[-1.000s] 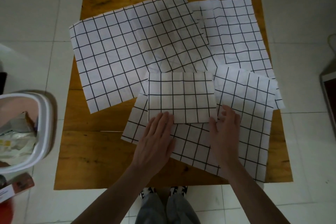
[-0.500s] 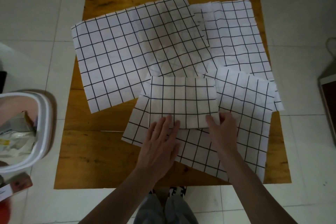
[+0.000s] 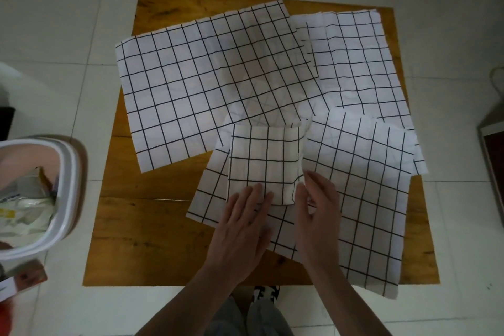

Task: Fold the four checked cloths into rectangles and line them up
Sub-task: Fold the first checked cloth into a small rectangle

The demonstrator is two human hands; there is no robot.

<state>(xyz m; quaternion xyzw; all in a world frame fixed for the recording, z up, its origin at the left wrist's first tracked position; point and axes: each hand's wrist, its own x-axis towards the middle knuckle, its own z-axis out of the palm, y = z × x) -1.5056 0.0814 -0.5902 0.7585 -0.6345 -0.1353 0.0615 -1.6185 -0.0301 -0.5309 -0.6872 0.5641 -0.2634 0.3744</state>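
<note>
Left of the table, white bin holds wrappers; flat left hand presses, right hand pinches folded cloth.

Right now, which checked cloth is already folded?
The small folded cloth under both hands, atop the near spread cloth; the others lie open.

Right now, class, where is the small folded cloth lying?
In the head view, the folded cloth lies near the table's front middle, atop an unfolded cloth, with the left hand pressing its near edge and the right hand at its right corner.
</note>
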